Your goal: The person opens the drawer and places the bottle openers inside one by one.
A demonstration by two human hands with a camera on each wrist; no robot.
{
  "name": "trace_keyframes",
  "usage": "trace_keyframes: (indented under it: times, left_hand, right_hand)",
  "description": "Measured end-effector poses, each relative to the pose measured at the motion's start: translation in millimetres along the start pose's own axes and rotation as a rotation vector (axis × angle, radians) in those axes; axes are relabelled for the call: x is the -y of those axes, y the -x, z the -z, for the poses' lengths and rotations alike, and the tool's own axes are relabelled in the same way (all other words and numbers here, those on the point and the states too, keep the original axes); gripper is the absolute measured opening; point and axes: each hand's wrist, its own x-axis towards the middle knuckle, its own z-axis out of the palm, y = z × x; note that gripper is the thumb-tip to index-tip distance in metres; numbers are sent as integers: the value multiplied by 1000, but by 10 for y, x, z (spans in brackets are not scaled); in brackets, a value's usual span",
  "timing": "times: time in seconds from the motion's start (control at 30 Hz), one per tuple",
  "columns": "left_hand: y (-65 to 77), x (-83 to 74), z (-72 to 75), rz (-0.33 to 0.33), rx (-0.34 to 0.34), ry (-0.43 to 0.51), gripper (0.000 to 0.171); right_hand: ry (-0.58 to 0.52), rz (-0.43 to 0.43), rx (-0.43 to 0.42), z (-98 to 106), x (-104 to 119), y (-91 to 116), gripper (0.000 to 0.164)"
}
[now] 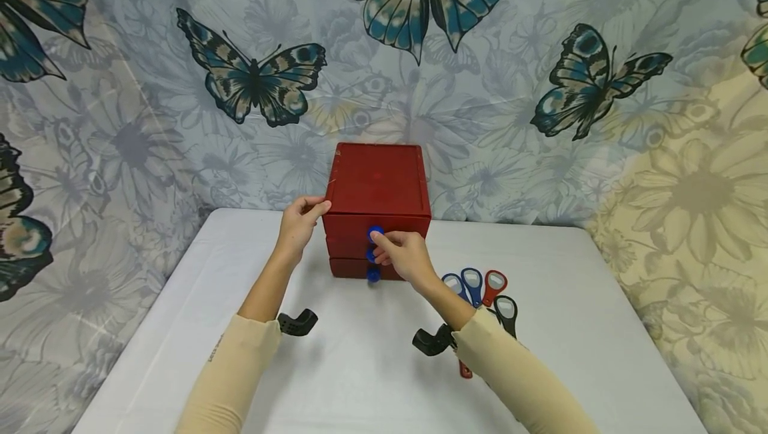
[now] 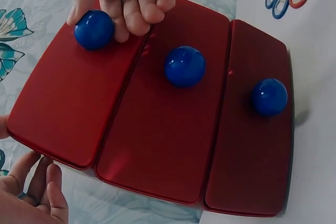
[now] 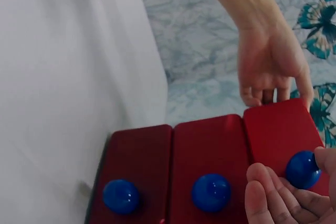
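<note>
A red box (image 1: 377, 181) of three stacked drawers stands on the table, with a round blue knob on each drawer front. My right hand (image 1: 409, 257) pinches the top knob (image 2: 94, 30) between thumb and index finger, its other fingers curled loosely below. The middle knob (image 2: 185, 66) and the bottom knob (image 2: 270, 97) are untouched. At the box's upper left front corner, my left hand (image 1: 297, 227) holds the edge, thumb at the top and fingers against the side. All three drawers look closed in the head view.
Several scissors with blue, red and black handles (image 1: 495, 284) lie on the white table (image 1: 354, 367) right of the box, partly hidden under my right forearm. A butterfly-patterned cloth (image 1: 384, 101) hangs behind the table. Black camera mounts (image 1: 298, 323) jut from both wrists.
</note>
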Motion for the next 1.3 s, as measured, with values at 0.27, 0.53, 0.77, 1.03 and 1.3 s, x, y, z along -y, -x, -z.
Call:
trace_keyframes:
  times: [0.27, 0.53, 0.77, 1.03, 1.3]
  left_hand:
    - [4, 7, 12, -24, -5, -29, 38]
    - [22, 19, -4, -39, -13, 0, 36]
    - [31, 12, -15, -51, -28, 9, 35]
    - [26, 36, -19, -51, -36, -3, 34]
    - [34, 46, -17, -70, -34, 11, 35]
  right_hand:
    - [1, 37, 3, -25, -29, 223, 37]
    - [57, 83, -7, -63, -38, 468, 37]
    - [57, 105, -29, -86, -41, 689, 27]
    - [41, 129, -34, -145, -33, 927, 25]
    - [52, 183, -42, -191, -52, 1086, 24]
